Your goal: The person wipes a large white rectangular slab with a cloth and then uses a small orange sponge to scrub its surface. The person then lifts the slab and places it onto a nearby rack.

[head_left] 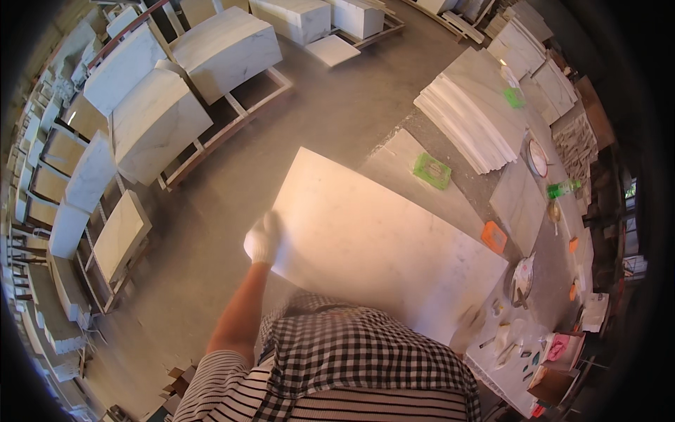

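A large pale marble slab (380, 239) is held up in front of my body, tilted, its right part over the workbench. My left hand (263, 240), in a white glove, grips the slab's left edge, with part of the fingers hidden. By the slab's lower right edge, a blurred, skin-toned shape (470, 325) may be my right hand; its fingers cannot be made out. A green block-shaped item (432, 171) and an orange piece (493, 237) lie on the bench just beyond the slab.
Stacked marble slabs (467, 116) lie at the far right of the bench. A green bottle (563, 188), a bowl (522, 280) and an open cardboard box (555, 383) stand along the right. Marble blocks (158, 119) on metal racks (232, 116) line the left.
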The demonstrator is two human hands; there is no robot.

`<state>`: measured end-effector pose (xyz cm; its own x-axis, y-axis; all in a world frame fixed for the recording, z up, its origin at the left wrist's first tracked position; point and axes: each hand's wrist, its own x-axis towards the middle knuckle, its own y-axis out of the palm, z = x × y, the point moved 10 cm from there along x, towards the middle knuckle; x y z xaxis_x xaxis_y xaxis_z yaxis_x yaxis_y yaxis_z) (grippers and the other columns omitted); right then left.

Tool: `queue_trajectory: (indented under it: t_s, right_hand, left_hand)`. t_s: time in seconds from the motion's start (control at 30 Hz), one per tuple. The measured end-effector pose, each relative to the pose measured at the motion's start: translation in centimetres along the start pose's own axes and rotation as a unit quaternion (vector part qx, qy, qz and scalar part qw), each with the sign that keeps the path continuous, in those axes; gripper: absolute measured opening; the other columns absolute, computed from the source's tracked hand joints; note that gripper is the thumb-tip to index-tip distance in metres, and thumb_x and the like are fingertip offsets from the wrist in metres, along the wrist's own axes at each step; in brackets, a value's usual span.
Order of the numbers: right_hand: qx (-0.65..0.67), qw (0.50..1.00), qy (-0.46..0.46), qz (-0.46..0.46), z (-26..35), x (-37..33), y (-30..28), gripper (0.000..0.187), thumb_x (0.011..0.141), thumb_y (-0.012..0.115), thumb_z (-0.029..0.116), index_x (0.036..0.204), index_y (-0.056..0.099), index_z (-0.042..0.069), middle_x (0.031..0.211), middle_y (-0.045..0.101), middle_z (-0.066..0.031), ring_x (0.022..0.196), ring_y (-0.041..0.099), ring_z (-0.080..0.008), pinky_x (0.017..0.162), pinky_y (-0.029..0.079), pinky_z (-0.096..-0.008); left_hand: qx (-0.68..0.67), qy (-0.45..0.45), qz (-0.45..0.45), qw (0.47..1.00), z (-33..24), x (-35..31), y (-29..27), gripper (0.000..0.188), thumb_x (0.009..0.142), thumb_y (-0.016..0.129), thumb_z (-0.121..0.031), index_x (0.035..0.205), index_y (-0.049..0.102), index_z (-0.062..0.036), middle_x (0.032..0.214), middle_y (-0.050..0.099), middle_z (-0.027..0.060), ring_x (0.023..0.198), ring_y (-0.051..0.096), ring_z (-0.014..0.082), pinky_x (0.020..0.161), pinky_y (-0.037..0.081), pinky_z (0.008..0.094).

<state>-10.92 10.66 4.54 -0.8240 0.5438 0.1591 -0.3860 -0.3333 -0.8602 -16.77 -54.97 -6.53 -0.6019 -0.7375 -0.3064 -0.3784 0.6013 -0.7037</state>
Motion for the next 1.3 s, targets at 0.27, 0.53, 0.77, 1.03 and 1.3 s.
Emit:
queue_trajectory:
  t_s: [0.27,0.53,0.77,1.03,1.3]
  right_hand:
    - [0.956,0.063,0.193,0.211,-7.2,8.0,14.1,0.033,0.1,0.059,0.023,0.126,0.056,0.003,0.11,0.061,-0.0084,0.102,0.056,-0.02,0.1,0.045,-0.0375]
    - [0.552,0.831,0.069,0.015,-4.9,6.4,8.1,0.022,0.101,0.058,0.022,0.117,0.063,0.007,0.097,0.063,0.0055,0.078,0.055,-0.0019,0.064,0.046,-0.0181]
    - [0.423,0.9,0.103,0.023,-3.1,4.9,7.1,0.033,0.102,0.055,0.02,0.13,0.052,0.004,0.118,0.059,-0.0032,0.108,0.056,-0.013,0.089,0.048,-0.0274]
    - [0.465,0.881,0.081,0.016,-6.5,6.9,10.0,0.035,0.102,0.054,0.024,0.131,0.052,0.004,0.122,0.058,-0.0083,0.112,0.056,-0.0172,0.096,0.047,-0.0314]
    - [0.069,0.976,-0.075,-0.191,3.4,12.1,-3.6,0.034,0.094,0.061,0.028,0.119,0.065,0.005,0.105,0.069,-0.0187,0.099,0.066,-0.0324,0.087,0.051,-0.0382]
  left_hand:
    - [0.256,0.28,-0.109,0.919,-3.6,0.2,0.6,0.032,0.102,0.047,-0.034,0.1,0.067,-0.0095,0.085,0.071,0.0148,0.07,0.069,0.0327,0.06,0.056,0.0427]
    - [-0.096,0.069,0.035,0.992,-1.1,1.4,1.0,0.068,0.1,0.044,-0.055,0.106,0.067,0.0095,0.084,0.066,0.0151,0.072,0.053,0.0214,0.073,0.047,0.0359]
    - [-0.116,0.081,0.008,0.99,0.3,3.3,1.5,0.072,0.1,0.041,-0.056,0.098,0.066,0.012,0.08,0.063,0.0157,0.071,0.05,0.0226,0.07,0.045,0.0384]
    - [-0.016,0.117,0.014,0.993,-2.1,4.3,0.9,0.069,0.099,0.04,-0.056,0.115,0.064,0.007,0.104,0.069,0.0234,0.091,0.063,0.0338,0.082,0.049,0.0413]
    - [0.235,0.339,-0.222,0.883,-17.8,-1.9,-0.4,0.063,0.096,0.051,-0.05,0.136,0.049,-0.0011,0.134,0.056,0.0149,0.123,0.054,0.0346,0.1,0.047,0.0403]
